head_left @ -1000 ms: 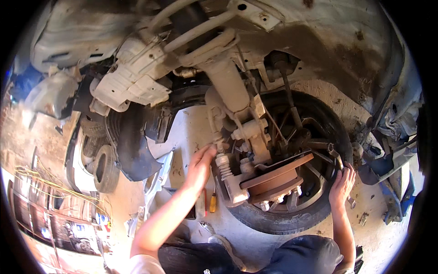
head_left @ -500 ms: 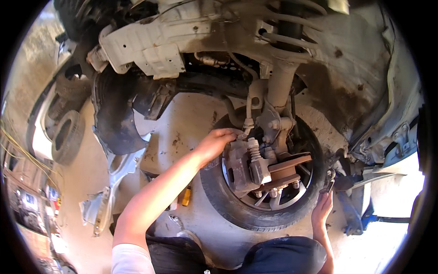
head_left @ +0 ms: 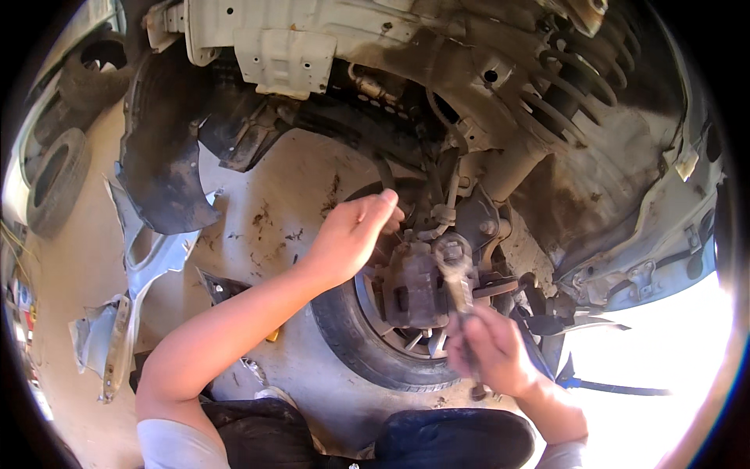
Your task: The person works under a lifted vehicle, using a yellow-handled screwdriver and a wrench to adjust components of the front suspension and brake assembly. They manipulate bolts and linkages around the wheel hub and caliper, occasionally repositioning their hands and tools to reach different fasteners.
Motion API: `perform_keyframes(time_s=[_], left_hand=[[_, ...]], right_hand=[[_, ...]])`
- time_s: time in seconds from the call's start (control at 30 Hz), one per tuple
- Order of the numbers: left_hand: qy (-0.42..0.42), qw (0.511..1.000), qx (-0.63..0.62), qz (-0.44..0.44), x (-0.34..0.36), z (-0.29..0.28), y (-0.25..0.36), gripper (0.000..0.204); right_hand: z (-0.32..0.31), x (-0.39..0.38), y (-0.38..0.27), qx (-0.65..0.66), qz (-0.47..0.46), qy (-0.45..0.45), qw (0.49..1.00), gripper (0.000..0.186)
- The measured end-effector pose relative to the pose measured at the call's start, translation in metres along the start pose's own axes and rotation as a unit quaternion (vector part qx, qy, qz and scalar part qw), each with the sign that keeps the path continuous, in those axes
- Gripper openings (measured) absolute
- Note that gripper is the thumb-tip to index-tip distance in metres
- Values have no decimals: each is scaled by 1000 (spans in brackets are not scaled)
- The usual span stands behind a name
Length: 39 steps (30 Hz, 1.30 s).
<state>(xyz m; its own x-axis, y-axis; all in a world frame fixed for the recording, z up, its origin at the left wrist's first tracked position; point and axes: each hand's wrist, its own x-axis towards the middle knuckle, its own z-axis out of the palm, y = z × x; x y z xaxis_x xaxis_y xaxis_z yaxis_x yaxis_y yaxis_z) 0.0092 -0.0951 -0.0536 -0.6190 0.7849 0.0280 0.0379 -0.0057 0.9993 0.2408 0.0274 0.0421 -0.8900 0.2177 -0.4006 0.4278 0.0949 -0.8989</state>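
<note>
In my right hand point(head_left: 494, 349) is a ratchet point(head_left: 461, 293), its round head up in front of the strut's lower end, blurred by motion. The handle's tail sticks out below my fist. My left hand point(head_left: 351, 238) is closed, thumb up, left of the brake hose fitting point(head_left: 444, 217); whatever its fingers hold is hidden. A rusty brake caliper point(head_left: 414, 293) sits between my hands. Beside it the brake disc point(head_left: 498, 287) shows partly behind the ratchet. Under the caliper a wheel with its tyre point(head_left: 344, 336) lies flat on the floor.
Above right are the coil spring point(head_left: 574, 90) and strut tube point(head_left: 516, 168). A black wheel-arch liner point(head_left: 160, 148) hangs at left over a silver body panel point(head_left: 148, 266). Loose tyres point(head_left: 58, 180) stand at far left. A blue-ended bar point(head_left: 609, 385) lies at right.
My right hand has brought the ratchet from low right up to the caliper. My left hand has come off the hose fitting, up and left. The view has shifted to the right.
</note>
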Motion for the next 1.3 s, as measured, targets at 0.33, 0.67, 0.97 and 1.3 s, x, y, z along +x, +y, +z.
perform_keyframes(time_s=[0.33,0.67,0.97,1.3], left_hand=[[-132,982,-134,-19,-48,-20,25,30],[-19,903,421,83,-31,-55,-42,24],[-97,844,527,32,-10,-39,-72,17],[-150,818,551,63,4,-19,-40,17]], right_hand=[[76,66,2,35,-14,-28,999,27],[-29,77,26,-538,-385,339,669,31],[-32,90,45,-471,-408,365,691,68],[-38,90,53,-485,-411,369,678,69]])
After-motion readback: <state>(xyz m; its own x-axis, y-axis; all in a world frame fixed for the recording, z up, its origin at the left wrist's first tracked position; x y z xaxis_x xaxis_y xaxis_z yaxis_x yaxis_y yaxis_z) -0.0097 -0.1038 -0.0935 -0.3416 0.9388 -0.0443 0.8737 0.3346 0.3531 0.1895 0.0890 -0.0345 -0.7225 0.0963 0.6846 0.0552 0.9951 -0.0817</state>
